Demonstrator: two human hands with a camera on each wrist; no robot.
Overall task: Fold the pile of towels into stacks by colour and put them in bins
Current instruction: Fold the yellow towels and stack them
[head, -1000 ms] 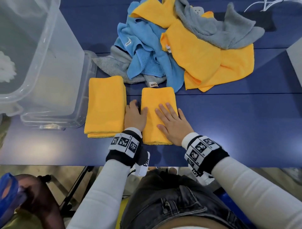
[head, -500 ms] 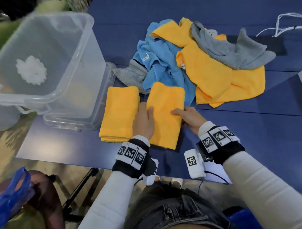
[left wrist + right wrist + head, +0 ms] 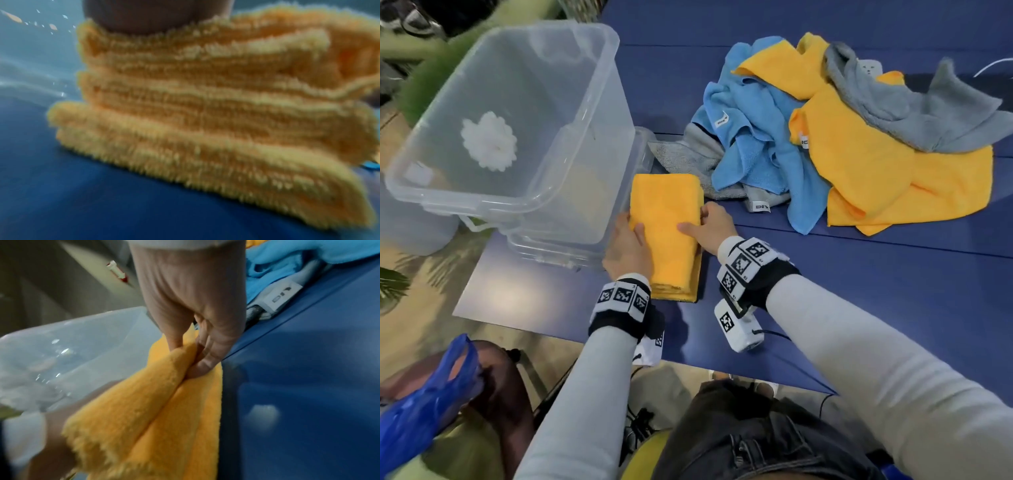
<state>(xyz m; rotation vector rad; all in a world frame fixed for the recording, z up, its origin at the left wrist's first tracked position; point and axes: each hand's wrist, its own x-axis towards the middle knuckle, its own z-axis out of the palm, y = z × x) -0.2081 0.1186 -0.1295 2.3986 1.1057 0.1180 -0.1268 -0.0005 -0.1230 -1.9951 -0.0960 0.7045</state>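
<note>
Folded orange microfibre towels (image 3: 666, 236): two stacked in one neat oblong on the blue table, just beside the bins.
Clear plastic bins (image 3: 599, 113): nested, upright, at the table's left edge.
Unfolded towel pile (image 3: 842, 137): crumpled blue, orange and grey cloths, overlapping, further back.

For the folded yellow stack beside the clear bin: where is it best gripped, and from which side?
Grip the folded yellow stack along its two long edges, one hand from each side, as the left hand and right hand do. The left wrist view shows many loose layers, so thumbs on top and fingers underneath would likely keep them together.
</note>
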